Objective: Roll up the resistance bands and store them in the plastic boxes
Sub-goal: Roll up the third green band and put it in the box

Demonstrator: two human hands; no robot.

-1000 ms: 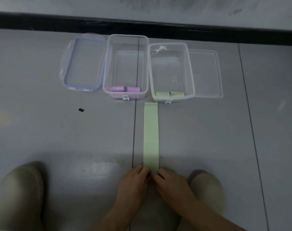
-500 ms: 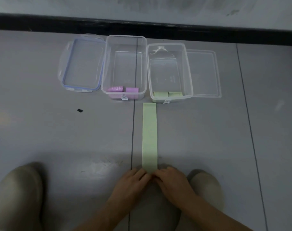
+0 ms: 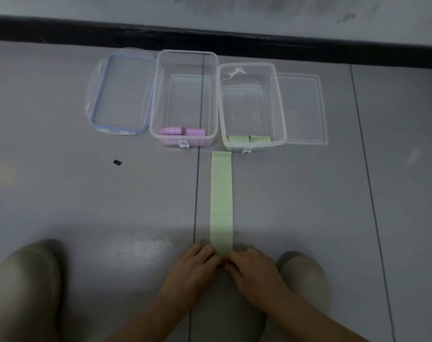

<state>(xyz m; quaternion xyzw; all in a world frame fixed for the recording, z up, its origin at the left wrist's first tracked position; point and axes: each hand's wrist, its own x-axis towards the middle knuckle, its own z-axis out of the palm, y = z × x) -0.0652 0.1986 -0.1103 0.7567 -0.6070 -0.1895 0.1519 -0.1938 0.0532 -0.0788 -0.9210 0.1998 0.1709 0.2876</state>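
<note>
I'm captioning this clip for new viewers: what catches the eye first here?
A long green band lies flat on the floor, running from the right box towards the person, whose left hand and right hand pinch its near end. Behind, purple rolls sit in the left box, green rolls in the right.

A white "10" is printed on the rolled purple band [image 3: 171, 131] in the left box [image 3: 187, 52].
</note>
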